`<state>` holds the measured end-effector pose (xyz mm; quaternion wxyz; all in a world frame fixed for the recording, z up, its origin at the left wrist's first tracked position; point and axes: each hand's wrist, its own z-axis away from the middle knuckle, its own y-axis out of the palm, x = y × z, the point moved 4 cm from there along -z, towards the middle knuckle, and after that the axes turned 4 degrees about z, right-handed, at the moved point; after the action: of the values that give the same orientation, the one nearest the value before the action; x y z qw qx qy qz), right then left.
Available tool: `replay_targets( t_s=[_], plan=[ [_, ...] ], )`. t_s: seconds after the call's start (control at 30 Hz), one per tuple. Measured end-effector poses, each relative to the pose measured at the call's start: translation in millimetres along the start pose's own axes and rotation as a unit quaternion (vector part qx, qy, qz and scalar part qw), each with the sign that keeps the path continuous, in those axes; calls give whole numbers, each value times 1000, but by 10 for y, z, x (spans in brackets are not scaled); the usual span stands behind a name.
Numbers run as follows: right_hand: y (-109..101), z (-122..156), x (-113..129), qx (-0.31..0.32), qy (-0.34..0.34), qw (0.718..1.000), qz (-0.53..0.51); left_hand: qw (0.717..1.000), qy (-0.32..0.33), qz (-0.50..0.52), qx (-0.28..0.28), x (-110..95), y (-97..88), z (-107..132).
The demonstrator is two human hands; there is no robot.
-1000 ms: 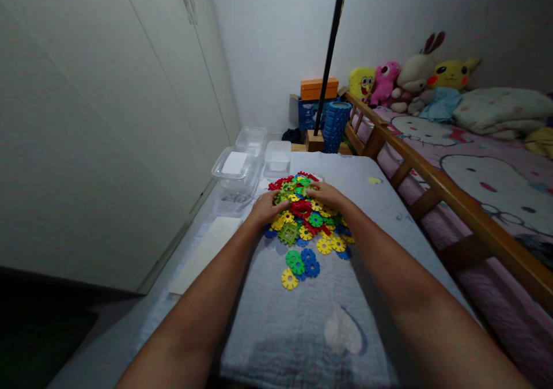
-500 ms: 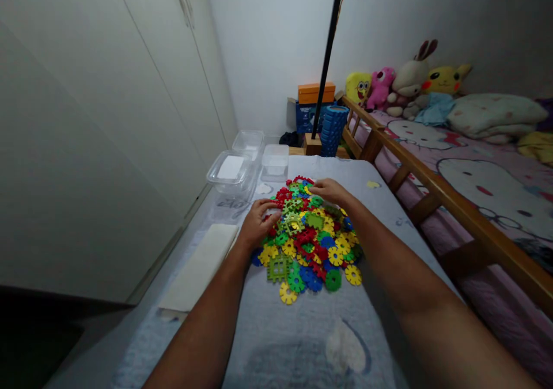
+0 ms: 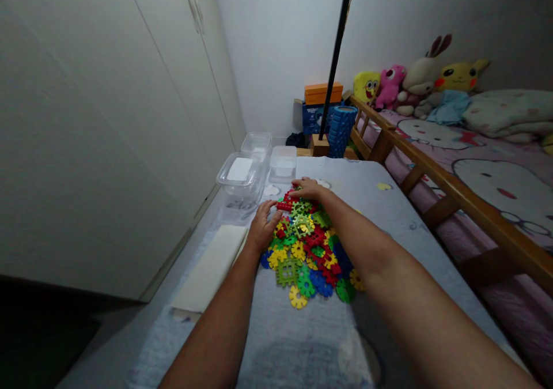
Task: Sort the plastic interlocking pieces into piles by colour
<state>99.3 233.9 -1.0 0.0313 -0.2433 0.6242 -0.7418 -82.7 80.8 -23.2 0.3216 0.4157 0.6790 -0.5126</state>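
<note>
A heap of flat plastic snowflake pieces [image 3: 307, 250] in red, yellow, green and blue lies on a grey quilted cover [image 3: 302, 343]. My left hand [image 3: 263, 227] rests on the heap's left edge, fingers loosely curved over the pieces. At the far end of the heap my right hand [image 3: 307, 189] lies palm down, its fingers spread across red and green pieces. Neither hand visibly grips a piece.
Clear plastic containers [image 3: 242, 174] stand left of and beyond the heap. A white flat board [image 3: 211, 268] lies at the left. A black pole [image 3: 334, 60] on a wooden base rises behind. A wooden bed rail [image 3: 453, 196], plush toys [image 3: 415, 78] and white cupboard doors [image 3: 108, 118] surround the surface.
Both hands have drawn the heap closer and bunched it tighter. The right hand has reached further left over the far end; the view has shifted slightly.
</note>
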Motion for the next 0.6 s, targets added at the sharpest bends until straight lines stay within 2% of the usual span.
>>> replay_targets(
  t_s=[0.1, 0.17, 0.3, 0.4, 0.5, 0.6],
  plan=[
    [4, 160, 143, 65, -29, 997, 1, 1000, -4, 8, 9, 8, 5, -9],
    [-1, 329, 249, 93, -76, 993, -10, 1000, -5, 6, 18, 13, 14, -16],
    [-15, 721, 417, 122, -144, 981, -51, 997, 5, -9, 71, -16, 56, -14],
    [-106, 1018, 437, 115, -168, 974, -101, 992, 25, -35, 122, -75, 87, 15],
    [-290, 1325, 234, 46, -158, 975, -151, 991, 15, -29, 130, -108, 78, 39],
    [-404, 1645, -267, -58, -51, 982, -171, 993, 14, -11, 120, -127, 53, 32]
  ],
)
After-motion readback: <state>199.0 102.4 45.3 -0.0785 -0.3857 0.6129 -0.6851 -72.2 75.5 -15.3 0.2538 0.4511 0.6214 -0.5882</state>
